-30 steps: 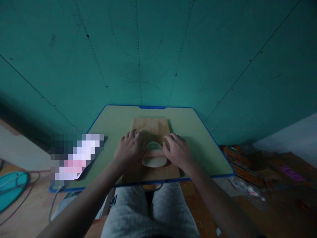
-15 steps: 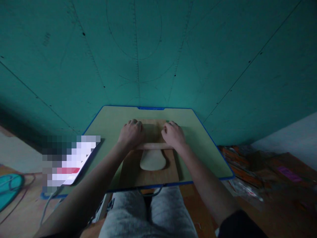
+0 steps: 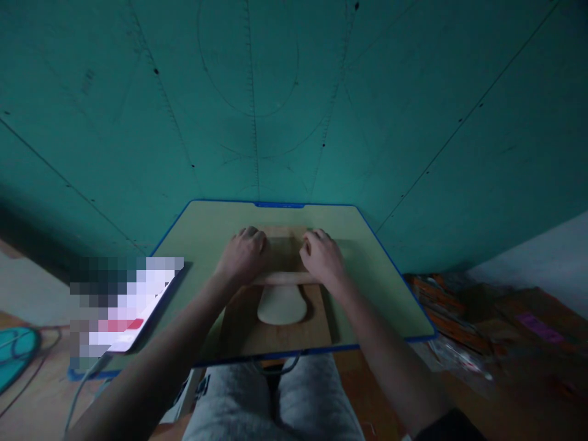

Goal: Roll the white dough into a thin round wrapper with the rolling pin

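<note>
Both hands lay palm-down on a wooden rolling pin that ran crosswise over a wooden board. The left hand pressed on the pin's left end and the right hand on its right end, fingers stretched forward toward the far edge of the worktop; neither grip was clenched around the pin, each simply bearing flat on it. A pale piece of dough lay on the board, its far end touching or under the pin and its wider, rounded end pointing toward the near edge. The board sat in the middle of the blue-rimmed worktop. A lit, blurred-out screen rested at the worktop's near left corner, well apart from the board.
</note>
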Demonstrator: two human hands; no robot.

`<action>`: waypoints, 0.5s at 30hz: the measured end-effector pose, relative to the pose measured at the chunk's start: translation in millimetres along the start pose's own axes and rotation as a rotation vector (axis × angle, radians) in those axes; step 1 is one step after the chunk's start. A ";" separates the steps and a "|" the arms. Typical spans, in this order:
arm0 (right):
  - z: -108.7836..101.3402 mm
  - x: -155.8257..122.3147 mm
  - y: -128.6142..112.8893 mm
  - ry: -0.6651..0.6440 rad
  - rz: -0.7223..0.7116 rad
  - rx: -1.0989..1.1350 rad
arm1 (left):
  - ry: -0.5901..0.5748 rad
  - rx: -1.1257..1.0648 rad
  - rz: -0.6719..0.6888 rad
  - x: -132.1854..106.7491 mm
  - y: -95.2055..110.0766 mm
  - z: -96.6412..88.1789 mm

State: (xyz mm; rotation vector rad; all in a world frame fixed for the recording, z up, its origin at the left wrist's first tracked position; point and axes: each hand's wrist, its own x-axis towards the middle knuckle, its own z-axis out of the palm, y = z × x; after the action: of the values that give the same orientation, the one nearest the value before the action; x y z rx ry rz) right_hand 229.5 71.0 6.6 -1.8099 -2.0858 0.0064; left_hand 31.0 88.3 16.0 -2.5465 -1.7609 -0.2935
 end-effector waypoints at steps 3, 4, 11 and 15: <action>-4.1 -33.6 -3.8 0.052 -0.057 0.114 | 0.069 -0.042 0.164 -43.4 10.1 -3.4; -5.1 -43.4 -4.7 0.056 -0.074 0.152 | 0.073 -0.040 0.158 -57.7 13.2 -3.5; -20.2 -61.0 5.2 0.258 -0.118 0.610 | 0.130 -0.241 0.260 -108.8 10.3 7.2; -26.2 -54.3 13.7 0.429 0.023 0.744 | 0.185 -0.475 0.103 -115.1 -9.6 -0.9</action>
State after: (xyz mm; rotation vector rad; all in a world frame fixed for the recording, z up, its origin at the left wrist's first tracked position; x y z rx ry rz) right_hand 255.4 15.2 12.5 -1.2403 -1.4786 0.3249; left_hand -17.3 -14.8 -3.7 -2.7773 -1.6418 -1.0164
